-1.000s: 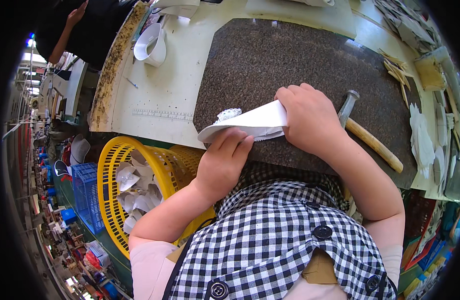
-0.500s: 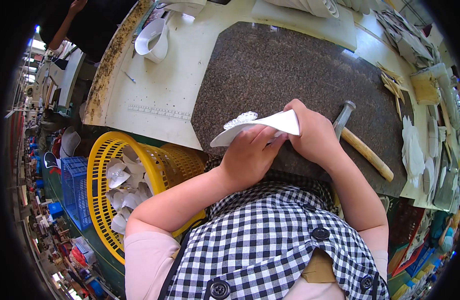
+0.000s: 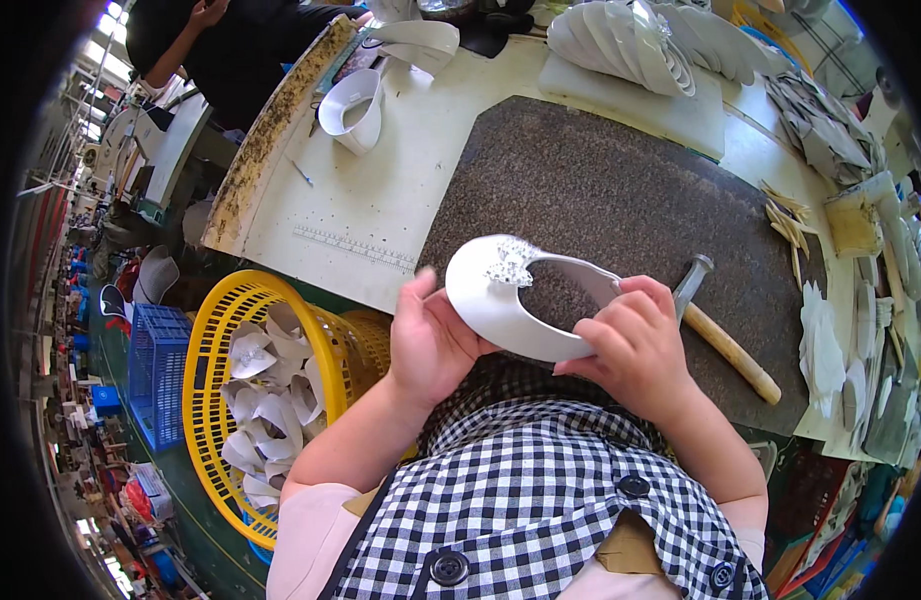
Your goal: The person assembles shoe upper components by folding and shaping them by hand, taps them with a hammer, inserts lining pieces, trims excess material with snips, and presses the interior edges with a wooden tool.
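Left of the slab and farthest from it stands a blue crate. Between crate and slab, a yellow basket holds loose white pieces; its uncovered mouth lies near the left arm, a position that probably keeps the contents within reach. Beyond the basket, on the pale bench left of the slab, a ruler lies near the slab's edge; a white cup sits farther up the bench, apart from the slab's working surface.

Over the slab's near left corner, the left hand is spread, palm up, thumb free and fingers passing under the ring, apparently as a support. The ring itself is held above the slab's near part, with its broad face and lacy patch turned upward, presumably for viewing. Nearer the slab's middle, the right hand pinches the ring's right end between thumb and fingers, which seems to steady it.

Toward the slab's right side rests a hammer, lying just beside the right hand. Thin strips lie at the slab's right edge, apart from the hammer.
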The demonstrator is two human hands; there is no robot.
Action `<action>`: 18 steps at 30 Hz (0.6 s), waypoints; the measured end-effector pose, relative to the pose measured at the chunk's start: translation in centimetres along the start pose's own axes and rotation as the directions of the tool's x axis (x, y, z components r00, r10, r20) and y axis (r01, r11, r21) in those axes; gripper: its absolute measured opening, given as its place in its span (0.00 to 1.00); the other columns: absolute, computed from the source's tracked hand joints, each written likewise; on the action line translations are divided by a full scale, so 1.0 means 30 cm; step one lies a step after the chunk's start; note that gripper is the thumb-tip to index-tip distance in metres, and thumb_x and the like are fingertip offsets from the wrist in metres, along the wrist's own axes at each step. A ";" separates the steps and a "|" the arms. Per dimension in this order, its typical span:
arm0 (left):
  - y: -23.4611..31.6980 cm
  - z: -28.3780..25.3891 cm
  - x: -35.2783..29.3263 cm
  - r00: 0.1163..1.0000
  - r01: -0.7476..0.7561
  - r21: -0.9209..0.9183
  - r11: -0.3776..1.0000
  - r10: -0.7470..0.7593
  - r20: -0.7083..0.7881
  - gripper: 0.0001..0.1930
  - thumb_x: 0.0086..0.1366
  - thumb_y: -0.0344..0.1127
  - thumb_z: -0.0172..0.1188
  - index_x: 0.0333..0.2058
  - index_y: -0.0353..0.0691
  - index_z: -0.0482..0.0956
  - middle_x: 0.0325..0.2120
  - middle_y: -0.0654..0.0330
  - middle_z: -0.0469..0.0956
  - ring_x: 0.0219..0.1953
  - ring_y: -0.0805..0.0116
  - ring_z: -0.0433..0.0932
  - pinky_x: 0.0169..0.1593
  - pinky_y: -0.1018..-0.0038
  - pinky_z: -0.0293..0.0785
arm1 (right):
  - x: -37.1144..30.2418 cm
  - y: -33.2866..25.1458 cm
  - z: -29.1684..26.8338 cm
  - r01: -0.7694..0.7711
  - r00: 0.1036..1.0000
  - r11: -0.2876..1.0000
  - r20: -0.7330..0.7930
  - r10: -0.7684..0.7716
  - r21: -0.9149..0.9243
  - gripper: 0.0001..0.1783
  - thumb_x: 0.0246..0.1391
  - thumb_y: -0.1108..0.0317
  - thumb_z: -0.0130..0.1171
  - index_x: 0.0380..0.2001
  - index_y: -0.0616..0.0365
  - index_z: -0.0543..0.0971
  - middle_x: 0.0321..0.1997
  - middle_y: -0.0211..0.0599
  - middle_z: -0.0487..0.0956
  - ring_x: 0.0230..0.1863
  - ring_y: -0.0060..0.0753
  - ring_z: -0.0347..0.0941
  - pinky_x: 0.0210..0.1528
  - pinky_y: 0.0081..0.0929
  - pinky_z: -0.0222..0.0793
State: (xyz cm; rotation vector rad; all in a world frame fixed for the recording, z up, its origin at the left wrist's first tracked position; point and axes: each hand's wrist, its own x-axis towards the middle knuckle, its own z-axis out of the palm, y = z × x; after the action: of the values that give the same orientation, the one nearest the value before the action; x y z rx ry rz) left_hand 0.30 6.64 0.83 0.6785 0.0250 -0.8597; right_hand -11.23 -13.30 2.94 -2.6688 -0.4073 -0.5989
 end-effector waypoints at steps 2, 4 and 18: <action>0.027 -0.007 0.015 0.996 0.073 0.024 0.997 -0.074 0.052 0.38 0.67 0.64 0.28 0.53 0.33 0.67 0.44 0.51 0.76 0.45 0.59 0.77 0.50 0.61 0.73 | -0.006 -0.020 0.023 0.036 0.999 0.997 -0.002 -0.036 -0.061 0.14 0.42 0.59 0.63 0.32 0.52 0.74 0.28 0.25 0.72 0.38 0.28 0.71 0.57 0.42 0.55; 0.015 0.001 0.046 0.999 0.038 0.134 0.990 -0.043 0.029 0.32 0.68 0.60 0.37 0.50 0.33 0.69 0.41 0.53 0.77 0.39 0.63 0.78 0.43 0.65 0.76 | -0.018 -0.037 0.053 0.066 0.998 0.990 0.000 -0.067 -0.127 0.11 0.46 0.61 0.60 0.33 0.52 0.75 0.28 0.24 0.72 0.38 0.25 0.70 0.58 0.42 0.53; -0.029 -0.073 0.191 0.917 -0.333 0.748 0.574 0.383 0.114 0.16 0.70 0.44 0.47 0.38 0.35 0.73 0.22 0.68 0.71 0.22 0.83 0.67 0.26 0.84 0.64 | -0.011 0.251 -0.055 -0.170 0.933 0.951 -0.352 0.072 -0.258 0.11 0.41 0.73 0.62 0.32 0.48 0.80 0.50 0.40 0.71 0.57 0.47 0.63 0.58 0.42 0.59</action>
State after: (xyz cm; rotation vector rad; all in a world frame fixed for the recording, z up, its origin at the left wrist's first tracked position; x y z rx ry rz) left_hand 4.04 3.53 -3.00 1.4563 -0.4406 -0.4114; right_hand -9.44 -20.74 1.97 -2.7499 -0.0568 -1.1307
